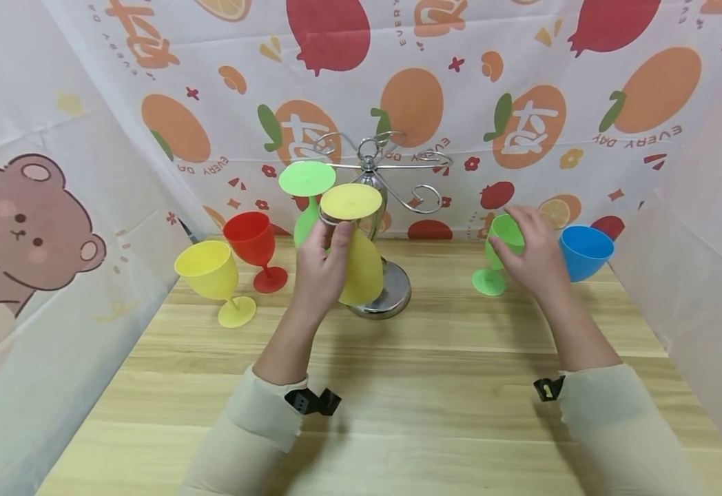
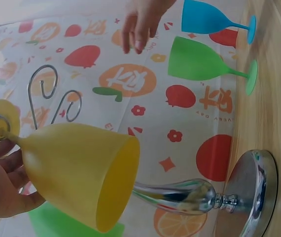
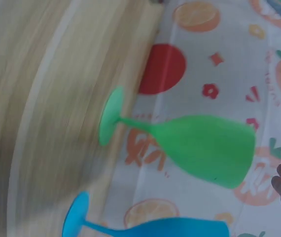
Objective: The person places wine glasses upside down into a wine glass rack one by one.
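Yellow goblet (image 1: 367,272) mouth-down, long axis near-vertical, in pinch of left hand (image 1: 320,267); right hand (image 1: 534,258), fingers apart, near green goblet (image 1: 508,233).

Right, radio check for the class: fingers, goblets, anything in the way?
Left fingers hold inverted yellow goblet at metal rack. Right fingers open, apart from upright green goblet. Blue goblet close beside it.

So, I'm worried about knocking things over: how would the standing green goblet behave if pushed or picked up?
The standing green goblet would probably tip if pushed high, since its tall bowl sits on a thin stem. Its smooth, plastic look suggests it is light and fairly stiff. Being round, it may roll once down.
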`<state>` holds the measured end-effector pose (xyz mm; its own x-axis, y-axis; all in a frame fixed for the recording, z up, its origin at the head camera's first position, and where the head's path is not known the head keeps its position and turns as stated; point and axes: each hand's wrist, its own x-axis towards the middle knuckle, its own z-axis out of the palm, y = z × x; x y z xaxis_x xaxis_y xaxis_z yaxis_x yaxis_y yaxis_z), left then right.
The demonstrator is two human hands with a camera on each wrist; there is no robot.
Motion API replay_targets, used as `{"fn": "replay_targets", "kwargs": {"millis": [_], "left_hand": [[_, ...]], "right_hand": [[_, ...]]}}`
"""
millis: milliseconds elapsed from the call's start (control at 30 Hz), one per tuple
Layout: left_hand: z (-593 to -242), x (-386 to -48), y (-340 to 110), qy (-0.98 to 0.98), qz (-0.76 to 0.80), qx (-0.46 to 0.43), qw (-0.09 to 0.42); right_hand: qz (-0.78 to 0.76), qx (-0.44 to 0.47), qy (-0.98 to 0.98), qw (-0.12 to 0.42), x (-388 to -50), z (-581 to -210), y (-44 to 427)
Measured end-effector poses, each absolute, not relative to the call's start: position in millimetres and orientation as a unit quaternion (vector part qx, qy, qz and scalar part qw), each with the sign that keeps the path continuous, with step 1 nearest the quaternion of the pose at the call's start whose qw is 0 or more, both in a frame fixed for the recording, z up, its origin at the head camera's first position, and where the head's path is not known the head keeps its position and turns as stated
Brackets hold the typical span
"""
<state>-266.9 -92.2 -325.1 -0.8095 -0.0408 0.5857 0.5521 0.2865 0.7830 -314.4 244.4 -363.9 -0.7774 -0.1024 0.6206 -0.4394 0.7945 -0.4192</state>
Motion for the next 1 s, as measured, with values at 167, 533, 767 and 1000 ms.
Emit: {"fn": "replay_targets", "kwargs": {"millis": [167,533,767,1000], "left_hand": [[-323,-268,-102,-0.753,-0.578,-0.177,0.260],[-324,-275,-115,-0.741,-0.592,-0.181,0.259],[-322,-278,-125,-0.742,-0.598,-0.177,0.245],[-323,-284,-134,-0.739,-0.603,-0.176,0.245]], "right_hand": [[0.192,0.147,-0.936,0.254,-335,-367,251],[0.080,0.106,-0.980,0.145,-363,-367,252],[0.081,0.087,-0.988,0.099,-377,-370,254],[0.091,0.071,-0.990,0.085,-378,-375,252]]}}
